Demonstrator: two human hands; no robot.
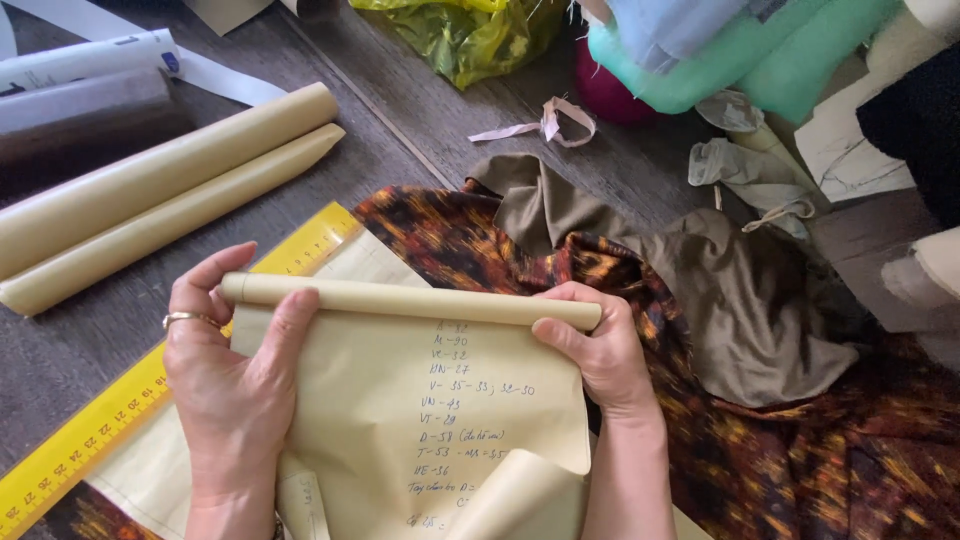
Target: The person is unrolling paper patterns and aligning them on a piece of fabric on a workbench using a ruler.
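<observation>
Both hands' fingers (300, 310) grip half-rolled tan paper (430, 400), its bottom edge cut off.

sewing workshop, fabric piles (740, 50), paper pattern rolls (160, 190), yellow ruler (110, 420)

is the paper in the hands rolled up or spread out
Partly rolled: the paper sheet curls into a tube at its top edge, gripped by the left hand and right hand; the rest lies open.

A dark grey wood-grain floor (420, 130) fills the view under soft, even light. Two cream paper rolls (160, 195) lie on it at the left, with pale tubes (85, 85) beyond them. A yellow plastic bag (470, 35) sits at the top, and folded mint-green cloth (740, 55) is heaped at the upper right beside scraps of card (850, 150).
</observation>
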